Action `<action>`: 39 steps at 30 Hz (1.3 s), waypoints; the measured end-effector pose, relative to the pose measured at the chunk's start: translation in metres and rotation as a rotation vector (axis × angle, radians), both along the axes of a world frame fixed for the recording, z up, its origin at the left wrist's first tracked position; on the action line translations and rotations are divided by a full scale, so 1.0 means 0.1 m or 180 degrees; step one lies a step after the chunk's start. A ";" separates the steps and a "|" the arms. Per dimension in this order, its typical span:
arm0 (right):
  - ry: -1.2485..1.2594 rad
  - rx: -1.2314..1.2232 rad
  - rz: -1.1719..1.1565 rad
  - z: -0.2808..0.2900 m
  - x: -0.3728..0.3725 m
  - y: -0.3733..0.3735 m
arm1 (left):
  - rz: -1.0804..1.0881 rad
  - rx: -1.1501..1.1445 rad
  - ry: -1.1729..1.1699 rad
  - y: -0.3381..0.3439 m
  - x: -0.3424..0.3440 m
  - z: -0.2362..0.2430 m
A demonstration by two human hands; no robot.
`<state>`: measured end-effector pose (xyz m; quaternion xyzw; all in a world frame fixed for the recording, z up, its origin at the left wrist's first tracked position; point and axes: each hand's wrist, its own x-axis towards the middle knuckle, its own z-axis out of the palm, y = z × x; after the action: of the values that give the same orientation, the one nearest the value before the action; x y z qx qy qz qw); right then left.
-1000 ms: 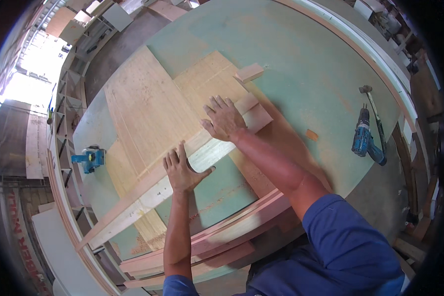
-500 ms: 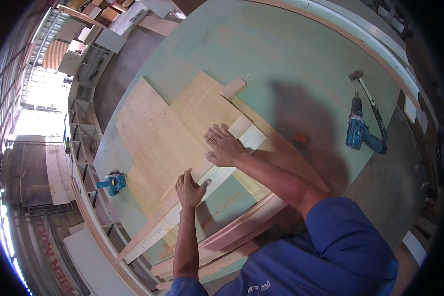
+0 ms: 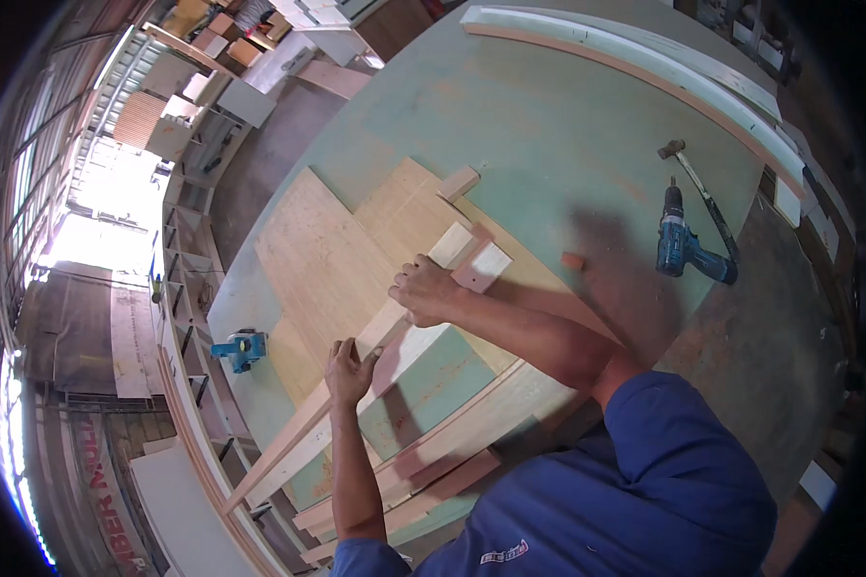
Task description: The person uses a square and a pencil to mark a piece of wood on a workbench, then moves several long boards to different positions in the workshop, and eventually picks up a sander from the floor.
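Observation:
My left hand (image 3: 350, 373) grips a long pale wooden strip (image 3: 303, 423), its thumb on the near side and its fingers over the far edge. Further up the same strip, my right hand (image 3: 425, 292) has its fingers curled over the wood. Alongside lies a second strip (image 3: 484, 266), with a narrow gap between the two at the far right end. Beneath and beyond them, flat plywood panels (image 3: 322, 236) rest on the green worktable (image 3: 539, 125). A short wood block (image 3: 458, 183) sits at a panel's far corner.
On the right lie a blue cordless drill (image 3: 683, 245) and a hammer (image 3: 707, 197). A small reddish block (image 3: 573, 261) is nearer. A blue power tool (image 3: 241, 350) sits at the table's left edge. Long boards (image 3: 625, 53) line the far edge; more timber (image 3: 443, 438) lies near my body.
Both hands have closed round the strip from lying flatter on it. The strip's far right end now stands apart from the second strip. The whole view has shifted slightly.

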<state>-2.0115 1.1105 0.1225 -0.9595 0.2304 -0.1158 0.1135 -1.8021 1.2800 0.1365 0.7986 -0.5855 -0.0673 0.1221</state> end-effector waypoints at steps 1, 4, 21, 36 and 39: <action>0.0035 0.0155 0.0110 0.20 -0.06 0.09 | 0.0001 -0.0045 -0.0015 0.12 -0.01 0.13; -0.0124 0.0208 0.0210 0.72 -0.25 0.52 | -0.0186 -0.0341 0.0611 0.57 0.07 0.44; -0.3839 0.1781 -0.0602 1.08 -2.73 2.62 | 0.0487 0.0696 0.1575 2.06 -0.53 1.31; -0.1333 0.4522 0.0118 0.85 -3.55 2.10 | 0.0762 0.2217 0.0872 1.97 -1.67 0.80; -0.1650 0.4471 -0.0295 0.70 -3.85 2.05 | 0.0753 0.0164 0.1651 2.13 -1.83 0.64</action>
<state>-2.3969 1.3154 0.1925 -0.5926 0.2562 -0.1686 0.7448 -1.9855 1.4930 0.2001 0.8203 -0.4356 -0.2695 0.2544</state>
